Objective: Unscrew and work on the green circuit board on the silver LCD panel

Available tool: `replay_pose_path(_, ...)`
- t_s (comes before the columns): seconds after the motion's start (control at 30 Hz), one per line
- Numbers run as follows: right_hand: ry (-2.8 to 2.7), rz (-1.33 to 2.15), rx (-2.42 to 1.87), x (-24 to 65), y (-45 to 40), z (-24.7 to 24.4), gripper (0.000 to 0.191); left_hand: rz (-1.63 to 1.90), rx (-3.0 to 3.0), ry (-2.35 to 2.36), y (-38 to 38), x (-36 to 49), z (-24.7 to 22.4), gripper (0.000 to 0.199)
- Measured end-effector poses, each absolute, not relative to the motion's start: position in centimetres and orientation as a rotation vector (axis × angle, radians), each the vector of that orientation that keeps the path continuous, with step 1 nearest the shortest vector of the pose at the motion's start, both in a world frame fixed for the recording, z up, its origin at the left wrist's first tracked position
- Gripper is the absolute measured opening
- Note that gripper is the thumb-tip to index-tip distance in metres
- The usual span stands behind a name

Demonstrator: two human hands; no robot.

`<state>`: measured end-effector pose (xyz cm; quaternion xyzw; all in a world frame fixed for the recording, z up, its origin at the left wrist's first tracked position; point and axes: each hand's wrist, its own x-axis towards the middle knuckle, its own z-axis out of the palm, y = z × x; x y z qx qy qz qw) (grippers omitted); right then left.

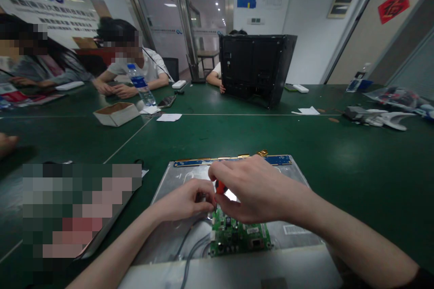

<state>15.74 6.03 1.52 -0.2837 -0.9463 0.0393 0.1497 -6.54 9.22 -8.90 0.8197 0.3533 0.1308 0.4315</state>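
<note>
My right hand (252, 185) is closed round the orange-and-black handle of a screwdriver (221, 187), most of which its fingers hide. Thumb and fingers of my left hand (186, 199) pinch together just below the handle; what is between them is too small to make out. Both hands are over the upper edge of a green circuit board (235, 237). That board lies on a silver metal panel (181, 176), with grey cables (190, 250) running from its left side. Along the panel's far edge runs a narrow blue circuit strip (195, 162).
A mirror-like dark slab (111, 216), partly blurred out, lies left. Across the green table (339, 158) stand a large black casing (256, 67), an open box (117, 115) and a water bottle (140, 86). Plastic-wrapped items (376, 115) lie right. Several people sit opposite.
</note>
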Motion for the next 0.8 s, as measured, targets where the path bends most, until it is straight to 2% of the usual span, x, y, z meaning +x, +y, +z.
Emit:
replay_pose_path(0.13,-2.704,0.084,-0.895,15.63,6.18,1.24,0.030,0.302,2.044,0.899,9.19,-6.44,-8.47,0.014)
replay_pose_path(0.4,-2.669,0.049,-0.877,15.48,6.09,1.14,0.014,0.300,2.012,0.861,9.42,-6.47,-8.63,0.006)
replay_pose_path(0.57,-2.682,0.099,-0.893,15.60,5.82,1.47,0.018,0.301,2.012,0.872,9.38,-6.47,-8.77,0.006)
replay_pose_path(0.7,-2.664,0.077,-0.964,15.55,6.00,1.13,0.032,0.331,2.027,0.908,8.98,-6.37,-8.65,0.010)
replay_pose_path(0.8,-2.654,0.053,-0.952,15.48,6.16,0.80,0.025,0.348,2.012,0.920,8.83,-6.38,-8.81,0.010)
